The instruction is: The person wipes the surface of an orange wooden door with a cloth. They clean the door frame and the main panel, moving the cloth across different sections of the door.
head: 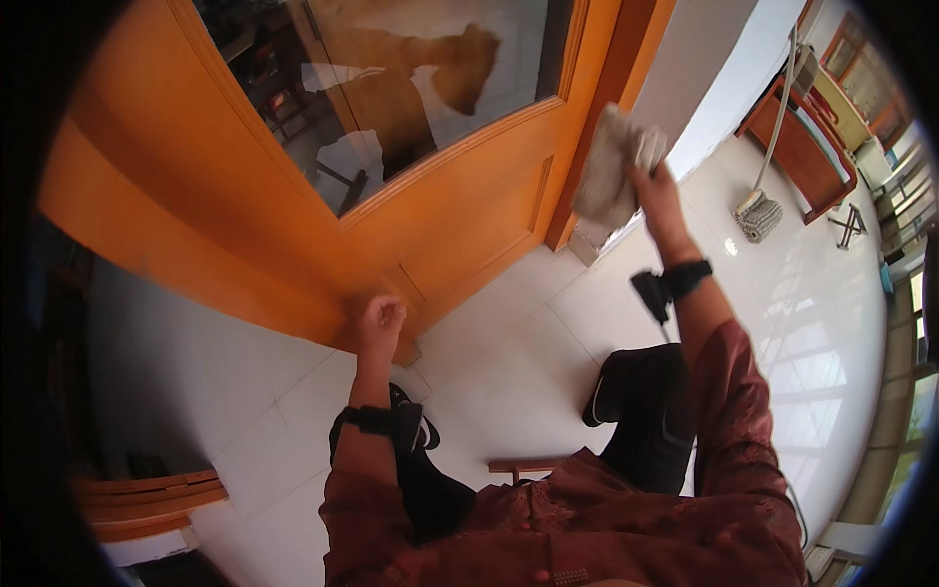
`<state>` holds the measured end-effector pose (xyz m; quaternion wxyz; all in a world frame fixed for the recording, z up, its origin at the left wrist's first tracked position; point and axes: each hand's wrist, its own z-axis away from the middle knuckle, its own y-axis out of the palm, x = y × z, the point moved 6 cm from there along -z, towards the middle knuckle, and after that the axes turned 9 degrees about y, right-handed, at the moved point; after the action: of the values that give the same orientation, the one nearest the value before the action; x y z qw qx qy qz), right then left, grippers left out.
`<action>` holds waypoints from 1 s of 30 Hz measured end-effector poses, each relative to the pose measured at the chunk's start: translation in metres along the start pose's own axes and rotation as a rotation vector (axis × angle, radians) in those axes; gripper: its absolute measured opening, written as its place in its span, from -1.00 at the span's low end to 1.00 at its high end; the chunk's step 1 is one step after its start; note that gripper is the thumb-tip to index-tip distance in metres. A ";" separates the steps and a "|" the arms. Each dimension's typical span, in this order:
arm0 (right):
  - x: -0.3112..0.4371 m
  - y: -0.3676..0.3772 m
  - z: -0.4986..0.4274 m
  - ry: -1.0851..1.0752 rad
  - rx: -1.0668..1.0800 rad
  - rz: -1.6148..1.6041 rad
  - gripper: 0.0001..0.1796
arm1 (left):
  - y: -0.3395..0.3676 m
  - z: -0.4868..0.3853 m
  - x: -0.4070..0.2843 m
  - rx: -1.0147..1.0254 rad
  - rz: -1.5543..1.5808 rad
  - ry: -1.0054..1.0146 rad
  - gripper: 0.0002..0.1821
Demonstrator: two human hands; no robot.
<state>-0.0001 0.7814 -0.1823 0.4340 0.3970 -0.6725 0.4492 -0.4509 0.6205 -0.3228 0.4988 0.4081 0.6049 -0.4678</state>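
My right hand (659, 202) grips a folded grey-beige cloth (607, 176). The cloth is held in front of the orange wooden door frame (590, 125) and the white wall edge; whether it touches them I cannot tell. Lower and to the left, my left hand (381, 319) is curled with nothing visible in it. It is close to the bottom part of the orange wooden door (462, 220), and contact is unclear. A glass pane (411, 88) fills the door's upper part and shows reflections. Both wrists wear black straps, the right one with a small black device (651, 293).
Pale glossy tiles (506, 352) cover the floor. A string mop (759, 216) leans at the right, near a reddish wooden piece of furniture (796, 150) and a small folding stool (851, 227). Orange wooden trim (154, 502) lies at lower left. My knees are bent before me.
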 end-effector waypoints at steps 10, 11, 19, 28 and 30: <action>-0.024 0.093 -0.081 0.006 -0.390 0.143 -0.46 | -0.012 0.006 -0.004 0.184 -0.332 0.061 -0.70; -0.025 0.114 -0.068 0.014 -0.388 0.137 -0.47 | -0.014 0.009 -0.007 0.188 -0.326 0.067 -0.71; 0.037 0.215 0.061 -0.159 -0.091 -0.113 -0.48 | -0.020 0.022 -0.032 0.196 -0.354 0.256 -0.73; 0.120 0.289 0.180 -0.662 0.258 0.190 -0.63 | -0.001 0.017 -0.025 0.232 -0.544 0.332 -0.71; 0.120 0.286 0.177 -0.854 0.268 0.317 -0.66 | 0.005 0.014 -0.021 0.268 -0.545 0.315 -0.71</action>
<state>-0.3414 0.6765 -0.1830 -0.0104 0.4912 -0.7791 0.3893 -0.4397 0.6074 -0.3034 0.1980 0.3606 0.6943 -0.5906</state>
